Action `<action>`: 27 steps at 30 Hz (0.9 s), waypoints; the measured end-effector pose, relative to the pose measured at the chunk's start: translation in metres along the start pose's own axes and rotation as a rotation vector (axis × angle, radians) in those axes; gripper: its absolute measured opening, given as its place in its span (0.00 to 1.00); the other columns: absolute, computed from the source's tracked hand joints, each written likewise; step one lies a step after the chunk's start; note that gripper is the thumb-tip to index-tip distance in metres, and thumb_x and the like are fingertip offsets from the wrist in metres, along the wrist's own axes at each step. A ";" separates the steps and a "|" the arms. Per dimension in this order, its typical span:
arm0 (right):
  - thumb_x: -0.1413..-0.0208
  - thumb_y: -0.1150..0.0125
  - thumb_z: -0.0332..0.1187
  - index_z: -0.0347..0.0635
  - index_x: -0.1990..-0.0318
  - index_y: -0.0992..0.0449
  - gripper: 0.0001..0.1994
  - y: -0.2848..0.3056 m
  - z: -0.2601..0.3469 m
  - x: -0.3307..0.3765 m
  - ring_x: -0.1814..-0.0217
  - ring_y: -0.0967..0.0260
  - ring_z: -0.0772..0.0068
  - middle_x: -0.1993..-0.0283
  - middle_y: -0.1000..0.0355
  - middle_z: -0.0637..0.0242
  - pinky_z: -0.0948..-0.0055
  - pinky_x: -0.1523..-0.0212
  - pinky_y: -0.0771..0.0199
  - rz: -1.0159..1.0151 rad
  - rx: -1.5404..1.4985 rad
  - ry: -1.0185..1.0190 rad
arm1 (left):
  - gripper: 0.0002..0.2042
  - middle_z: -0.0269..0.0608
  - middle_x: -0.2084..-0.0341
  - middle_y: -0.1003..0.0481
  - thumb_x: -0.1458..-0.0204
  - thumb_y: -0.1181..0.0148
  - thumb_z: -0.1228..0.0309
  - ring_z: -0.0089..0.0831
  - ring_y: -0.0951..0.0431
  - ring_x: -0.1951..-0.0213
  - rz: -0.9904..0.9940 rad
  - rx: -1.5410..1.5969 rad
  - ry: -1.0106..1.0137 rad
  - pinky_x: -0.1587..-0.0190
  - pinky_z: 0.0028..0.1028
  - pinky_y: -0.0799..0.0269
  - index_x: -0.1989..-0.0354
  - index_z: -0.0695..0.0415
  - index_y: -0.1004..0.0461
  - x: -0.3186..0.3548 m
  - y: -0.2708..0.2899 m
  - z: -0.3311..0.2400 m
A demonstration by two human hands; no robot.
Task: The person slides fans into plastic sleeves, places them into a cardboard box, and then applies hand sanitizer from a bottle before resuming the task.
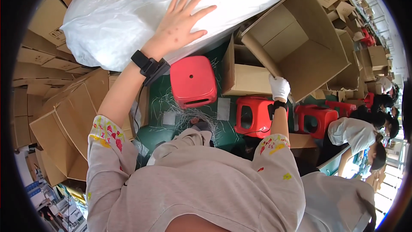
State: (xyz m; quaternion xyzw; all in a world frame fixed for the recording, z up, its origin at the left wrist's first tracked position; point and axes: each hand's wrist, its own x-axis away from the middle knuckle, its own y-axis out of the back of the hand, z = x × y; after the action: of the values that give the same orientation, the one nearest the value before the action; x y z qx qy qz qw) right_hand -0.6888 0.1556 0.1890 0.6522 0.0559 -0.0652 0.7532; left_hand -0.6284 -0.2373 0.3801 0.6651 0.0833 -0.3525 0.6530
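My left hand lies flat with fingers spread on a big white plastic bag that fills the top of the view. It wears a black wrist strap. My right hand, in a white glove, grips the flap edge of a large open cardboard box tipped on its side to the right of the bag. Below the bag stands a red plastic stool.
Flattened and open cardboard boxes crowd the left. Two more red stools stand on the green floor among white strips. Other people sit at the right edge beside more boxes.
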 end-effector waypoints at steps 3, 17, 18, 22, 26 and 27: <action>0.52 0.50 0.53 0.42 0.76 0.23 0.22 -0.006 -0.002 -0.006 0.67 0.29 0.50 0.73 0.28 0.54 0.57 0.63 0.31 0.157 0.015 0.025 | 0.23 0.39 0.41 0.45 0.54 0.42 0.64 0.44 0.51 0.37 0.020 0.130 0.003 0.36 0.44 0.59 0.46 0.44 0.34 -0.001 0.003 -0.003; 0.48 0.42 0.33 0.35 0.83 0.35 0.16 -0.016 0.099 -0.003 0.80 0.40 0.58 0.83 0.38 0.56 0.61 0.76 0.41 -0.279 -0.459 0.389 | 0.17 0.48 0.51 0.33 0.52 0.43 0.73 0.40 0.35 0.47 -0.452 0.255 1.189 0.45 0.34 0.41 0.52 0.59 0.32 0.241 0.066 0.025; 0.48 0.43 0.33 0.35 0.84 0.37 0.17 -0.021 0.115 0.014 0.81 0.41 0.62 0.84 0.40 0.58 0.62 0.77 0.42 -0.070 -0.533 0.380 | 0.20 0.51 0.51 0.35 0.51 0.43 0.72 0.41 0.35 0.47 -0.715 0.300 1.425 0.45 0.34 0.41 0.49 0.61 0.35 0.286 0.062 0.016; 0.49 0.42 0.33 0.36 0.81 0.33 0.14 -0.048 0.198 0.080 0.81 0.39 0.62 0.82 0.37 0.58 0.65 0.78 0.41 0.549 -0.756 0.730 | 0.28 0.53 0.49 0.39 0.51 0.41 0.63 0.42 0.37 0.47 -0.408 -0.587 1.709 0.46 0.36 0.41 0.44 0.61 0.42 0.387 0.051 -0.050; 0.49 0.41 0.35 0.38 0.73 0.28 0.09 -0.045 0.287 0.136 0.77 0.34 0.70 0.79 0.33 0.61 0.70 0.75 0.36 0.956 -0.845 0.953 | 0.30 0.52 0.50 0.38 0.52 0.41 0.57 0.40 0.36 0.48 -0.389 -1.057 1.803 0.48 0.39 0.41 0.45 0.61 0.42 0.427 0.065 -0.085; 0.49 0.41 0.35 0.38 0.73 0.28 0.09 -0.044 0.310 0.144 0.77 0.34 0.70 0.79 0.33 0.61 0.70 0.75 0.36 0.977 -0.839 1.003 | 0.30 0.51 0.51 0.37 0.52 0.41 0.55 0.39 0.35 0.49 -0.460 -1.135 1.827 0.49 0.40 0.40 0.46 0.61 0.41 0.442 0.069 -0.091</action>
State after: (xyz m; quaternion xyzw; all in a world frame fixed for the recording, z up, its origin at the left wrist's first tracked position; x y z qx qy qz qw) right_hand -0.5549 -0.1609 0.1657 0.2182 0.1156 0.5966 0.7636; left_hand -0.2303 -0.3168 0.1719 0.2470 0.8072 0.2489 0.4747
